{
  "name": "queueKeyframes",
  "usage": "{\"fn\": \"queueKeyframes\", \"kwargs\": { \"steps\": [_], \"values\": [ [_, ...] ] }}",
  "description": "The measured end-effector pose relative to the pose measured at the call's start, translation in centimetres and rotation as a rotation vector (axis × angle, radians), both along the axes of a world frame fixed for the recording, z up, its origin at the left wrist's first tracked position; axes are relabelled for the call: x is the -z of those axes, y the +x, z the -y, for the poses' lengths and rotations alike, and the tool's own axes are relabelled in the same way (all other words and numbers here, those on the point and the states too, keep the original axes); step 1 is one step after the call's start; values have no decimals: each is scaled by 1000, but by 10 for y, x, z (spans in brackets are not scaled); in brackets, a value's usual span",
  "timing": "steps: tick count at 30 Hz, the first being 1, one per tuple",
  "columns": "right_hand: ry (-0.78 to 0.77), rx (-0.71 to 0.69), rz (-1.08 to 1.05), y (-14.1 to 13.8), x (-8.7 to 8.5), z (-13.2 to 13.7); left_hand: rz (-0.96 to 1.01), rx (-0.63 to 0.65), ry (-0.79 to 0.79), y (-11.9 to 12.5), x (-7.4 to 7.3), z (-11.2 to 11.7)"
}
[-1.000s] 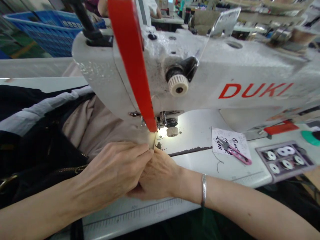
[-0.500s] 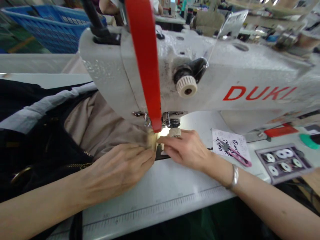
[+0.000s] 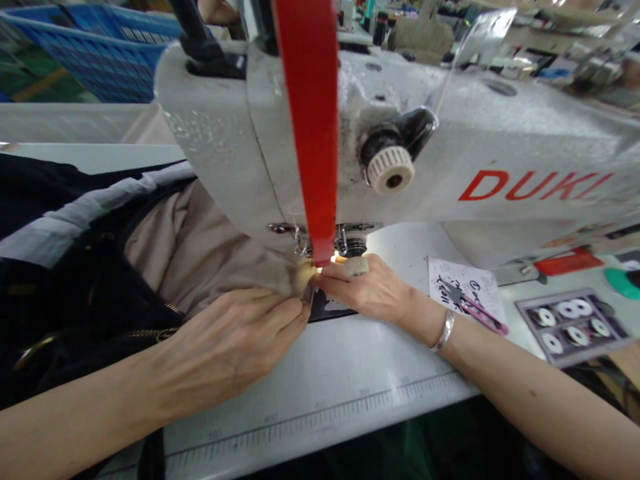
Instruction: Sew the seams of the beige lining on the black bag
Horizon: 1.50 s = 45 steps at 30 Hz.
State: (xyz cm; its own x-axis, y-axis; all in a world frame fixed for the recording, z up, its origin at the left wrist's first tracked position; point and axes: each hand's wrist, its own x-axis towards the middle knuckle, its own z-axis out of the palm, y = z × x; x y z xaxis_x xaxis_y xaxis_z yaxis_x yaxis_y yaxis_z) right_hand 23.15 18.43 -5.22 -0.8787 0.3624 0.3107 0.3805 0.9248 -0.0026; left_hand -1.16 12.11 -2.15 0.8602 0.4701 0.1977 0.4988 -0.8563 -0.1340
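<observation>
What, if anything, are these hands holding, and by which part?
The left hand holds the beige fabric by its edge. The right hand has its fingers at that edge too, but whether they grip it cannot be told.

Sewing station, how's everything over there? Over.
Left hand on beige fabric. Right hand at fabric's edge, below machine head. Red strip partly blocks view.

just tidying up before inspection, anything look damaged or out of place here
Nothing looks spilled. The dark strip beside the right hand shows a ragged pale patch, which could be wear. The snips lie slantwise across the note, a little untidy but hardly odd.
</observation>
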Motion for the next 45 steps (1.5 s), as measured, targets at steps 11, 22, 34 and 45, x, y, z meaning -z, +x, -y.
{"fn": "queueKeyframes", "kwargs": {
  "steps": [11, 22, 34, 45],
  "values": [
    [-66, 88, -80, 3, -3, 3, 4, -8, 35, 6, 7, 10],
    [-20, 107, -141, 6, 2, 10, 121, -100, -9, 19, 16, 18],
    [-8, 141, -96, 7, 2, 11, 174, -146, -52, 25, 6, 21],
    [108, 174, -158, 7, 2, 12, 194, -150, -32, 28, 10, 14]
  ]
}}
